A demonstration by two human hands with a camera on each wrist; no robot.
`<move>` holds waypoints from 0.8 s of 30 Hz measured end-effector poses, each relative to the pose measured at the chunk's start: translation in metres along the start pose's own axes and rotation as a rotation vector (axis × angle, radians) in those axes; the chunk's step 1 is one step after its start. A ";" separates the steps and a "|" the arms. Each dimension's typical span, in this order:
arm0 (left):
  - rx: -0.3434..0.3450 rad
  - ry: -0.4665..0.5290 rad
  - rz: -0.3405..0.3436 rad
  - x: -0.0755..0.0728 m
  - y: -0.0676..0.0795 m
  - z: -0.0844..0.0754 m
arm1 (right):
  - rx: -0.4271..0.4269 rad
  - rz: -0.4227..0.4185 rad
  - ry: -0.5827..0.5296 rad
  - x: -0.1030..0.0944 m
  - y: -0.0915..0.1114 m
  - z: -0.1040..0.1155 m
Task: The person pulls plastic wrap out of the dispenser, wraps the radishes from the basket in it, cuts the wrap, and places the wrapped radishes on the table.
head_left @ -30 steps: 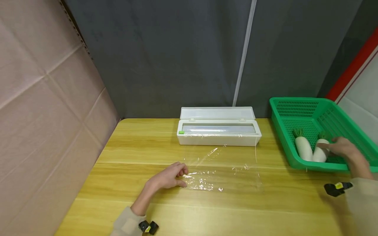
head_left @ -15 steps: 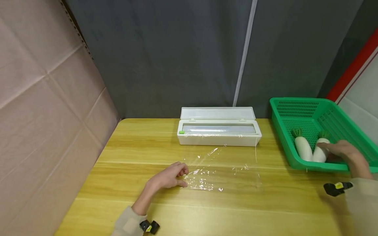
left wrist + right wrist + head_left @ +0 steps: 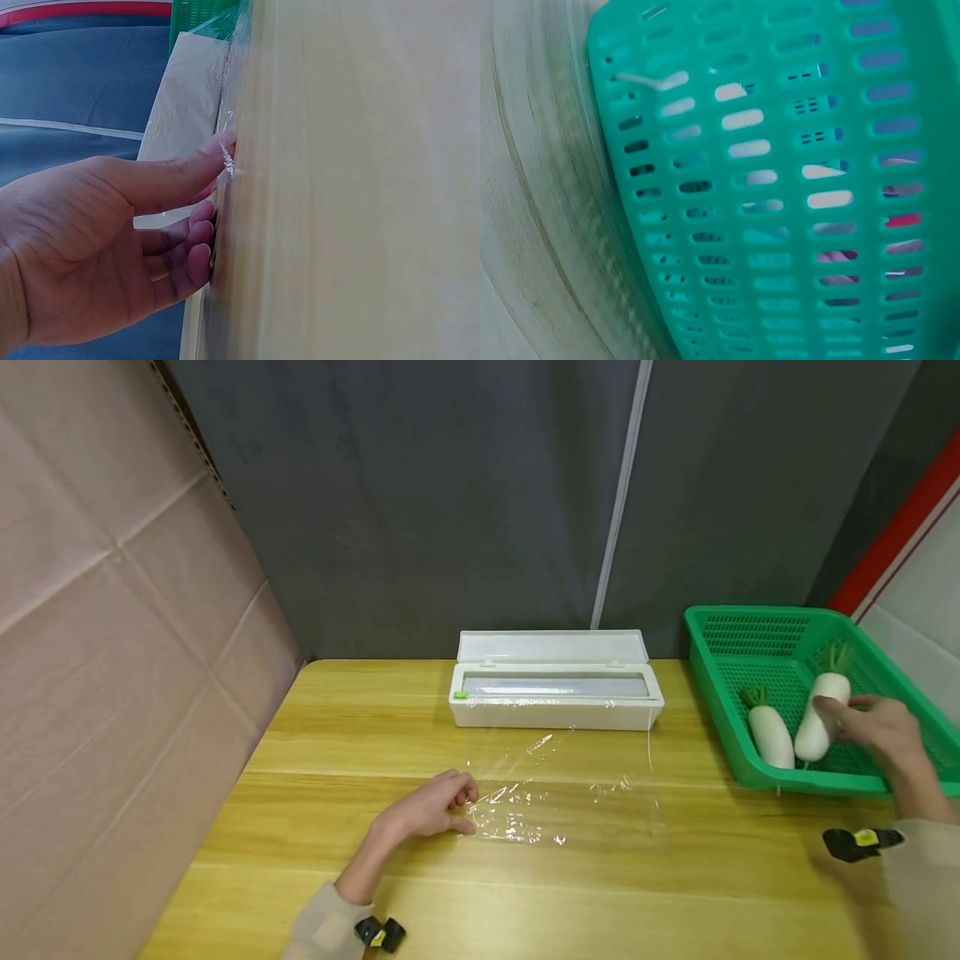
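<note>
**Hands apart: right hand [image 3: 885, 731] gripping a radish [image 3: 813, 737], left hand [image 3: 431, 806] at the plastic film [image 3: 558, 789]**

The right hand holds the white radish around its middle, thumb on one side, tilted with its leaves [image 3: 838, 657] up, within the green basket [image 3: 825, 783]. Whether its lower end touches the basket floor I cannot tell. Another radish [image 3: 771, 737] lies to its left. The left hand is at the film's left edge, thumb tip against it and other fingers bent; whether it pinches or merely presses, I cannot tell. The film runs from the white box [image 3: 558, 717] over the wooden table [image 3: 420, 902].

The radish looks firm, smooth and fairly weighty, perhaps slippery if damp; its thick middle should be the safest hold, since the leaves may tear. The film seems very light, limp and clingy, likely to wrinkle or stick to itself, so its edge or corners suit a gentle pinch.
</note>
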State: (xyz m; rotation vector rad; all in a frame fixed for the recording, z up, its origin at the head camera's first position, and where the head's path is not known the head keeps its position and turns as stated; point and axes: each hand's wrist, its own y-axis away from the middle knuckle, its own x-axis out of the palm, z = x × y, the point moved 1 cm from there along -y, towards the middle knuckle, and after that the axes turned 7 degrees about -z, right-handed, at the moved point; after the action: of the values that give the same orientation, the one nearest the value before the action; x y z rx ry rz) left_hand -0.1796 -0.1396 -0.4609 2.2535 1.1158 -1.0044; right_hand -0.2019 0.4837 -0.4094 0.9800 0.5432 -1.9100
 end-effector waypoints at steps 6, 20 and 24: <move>-0.012 0.006 0.002 0.000 -0.001 0.000 | -0.071 -0.069 -0.029 -0.002 0.013 0.017; -0.011 0.017 0.000 -0.001 -0.002 0.001 | -0.259 -0.182 -0.127 -0.010 0.033 0.074; -0.011 0.016 0.002 0.000 -0.003 0.002 | -0.375 -0.190 -0.150 -0.009 0.043 0.092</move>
State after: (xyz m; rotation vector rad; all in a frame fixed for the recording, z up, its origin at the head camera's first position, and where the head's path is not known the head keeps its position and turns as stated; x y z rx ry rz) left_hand -0.1825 -0.1394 -0.4626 2.2578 1.1228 -0.9787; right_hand -0.2003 0.4028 -0.3471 0.5552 0.8915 -1.9335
